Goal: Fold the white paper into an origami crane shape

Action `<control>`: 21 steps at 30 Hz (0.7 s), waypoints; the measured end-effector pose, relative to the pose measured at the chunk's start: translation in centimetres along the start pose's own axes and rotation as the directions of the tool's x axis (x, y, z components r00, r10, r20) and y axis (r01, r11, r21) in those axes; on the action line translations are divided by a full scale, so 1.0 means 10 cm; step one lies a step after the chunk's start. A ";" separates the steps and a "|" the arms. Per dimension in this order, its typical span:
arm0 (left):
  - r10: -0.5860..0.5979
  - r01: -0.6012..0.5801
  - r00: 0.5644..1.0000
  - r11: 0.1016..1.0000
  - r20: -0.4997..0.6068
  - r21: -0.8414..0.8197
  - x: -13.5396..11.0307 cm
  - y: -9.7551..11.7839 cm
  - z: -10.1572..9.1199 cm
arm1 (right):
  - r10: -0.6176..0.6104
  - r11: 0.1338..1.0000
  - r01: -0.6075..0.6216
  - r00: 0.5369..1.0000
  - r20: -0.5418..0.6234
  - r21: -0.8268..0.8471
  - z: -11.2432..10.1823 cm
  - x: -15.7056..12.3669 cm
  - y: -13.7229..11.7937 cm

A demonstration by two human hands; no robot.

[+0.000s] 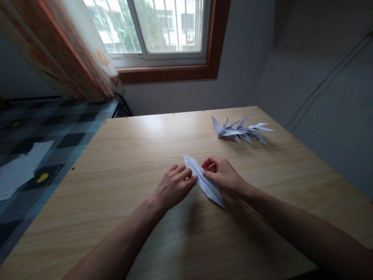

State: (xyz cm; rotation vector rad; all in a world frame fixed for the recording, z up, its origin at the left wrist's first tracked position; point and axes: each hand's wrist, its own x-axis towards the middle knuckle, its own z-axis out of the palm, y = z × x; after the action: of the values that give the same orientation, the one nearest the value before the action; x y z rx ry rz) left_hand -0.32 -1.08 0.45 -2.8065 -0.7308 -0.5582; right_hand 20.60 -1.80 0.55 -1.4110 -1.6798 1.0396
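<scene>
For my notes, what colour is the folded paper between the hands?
The folded paper is white with a bluish tint, best seen in head view.

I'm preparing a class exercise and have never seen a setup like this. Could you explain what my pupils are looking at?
There is no machine here, just a person's two bare hands. The single picture comes from a camera worn on the person's head, looking forward and down. The left hand and right hand hold a narrow, folded white paper by its opposite long sides, over a wooden table. Farther back, to the right, a cluster of pointed folded shapes lies on the table. Beyond is a window; at the left, white sheets lie on a checked cloth.
</scene>
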 end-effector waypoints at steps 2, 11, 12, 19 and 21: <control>-0.027 0.027 1.000 1.000 0.000 -0.016 0.00 0.00 0.01 | 0.008 0.999 -0.007 1.000 -0.015 0.036 0.03 0.02 0.02; -0.204 0.198 0.979 0.967 -0.021 -0.158 0.01 -0.02 0.04 | 0.081 0.964 -0.078 0.997 -0.002 0.253 0.09 0.03 0.06; -0.227 0.219 0.974 0.959 -0.020 -0.178 0.01 -0.02 0.03 | 0.084 0.961 -0.078 0.996 -0.011 0.265 0.09 0.03 0.05; -0.668 0.490 0.744 0.548 -0.003 -0.679 0.02 0.04 0.11 | 0.054 0.845 0.001 0.995 -0.088 0.534 0.20 0.00 0.00; -0.725 0.449 0.679 0.281 0.119 -0.848 0.05 0.09 0.15 | 0.021 0.833 0.047 0.993 -0.116 0.551 0.22 -0.02 -0.01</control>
State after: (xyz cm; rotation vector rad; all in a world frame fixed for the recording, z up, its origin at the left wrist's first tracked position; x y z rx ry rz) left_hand 1.02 -1.22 -0.81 -2.9058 -1.9314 -1.9013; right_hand 18.59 -2.30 -0.33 -1.0463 -1.1621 1.2794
